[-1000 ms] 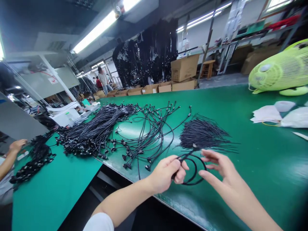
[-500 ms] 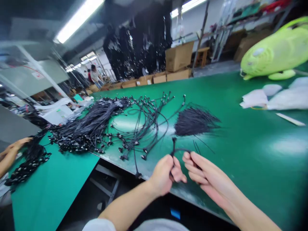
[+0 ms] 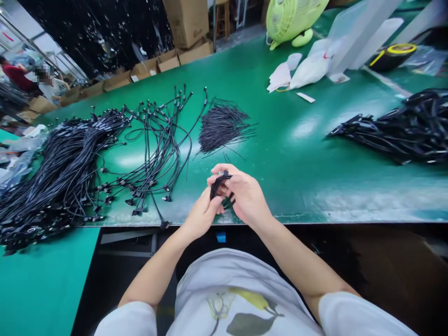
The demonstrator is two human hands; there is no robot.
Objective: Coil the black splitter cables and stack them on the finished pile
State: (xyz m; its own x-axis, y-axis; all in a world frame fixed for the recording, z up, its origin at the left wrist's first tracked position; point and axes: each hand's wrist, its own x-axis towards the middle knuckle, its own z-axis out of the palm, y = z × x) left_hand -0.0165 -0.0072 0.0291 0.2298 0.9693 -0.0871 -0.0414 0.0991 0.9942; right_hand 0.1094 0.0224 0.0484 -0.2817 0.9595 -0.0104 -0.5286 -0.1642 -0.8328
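Observation:
Both my hands are closed round one black cable (image 3: pixel 217 185), bent into a small coil above the table's front edge. My left hand (image 3: pixel 200 212) grips the coil from the left, thumb on top. My right hand (image 3: pixel 248 193) wraps its other side, fingers curled over, with a connector showing at the top. Just beyond lies a pile of thin black ties (image 3: pixel 224 125). Left of that, loose black cables (image 3: pixel 157 149) with plugs at their ends spread over the green table (image 3: pixel 280 186).
A thick heap of straight cables (image 3: pixel 66 168) lies at the left. Bundled coiled cables (image 3: pixel 402 128) lie at the right. Behind stand a green fan (image 3: pixel 294 18), white gloves (image 3: pixel 308 70), a tape roll (image 3: pixel 392 56) and cardboard boxes (image 3: pixel 189 23). People (image 3: pixel 49 84) are at the far left.
The cable has gone from a short loop between my hands to a compact coil. My hands have come together. The view has swung right and down, bringing the coiled bundles in.

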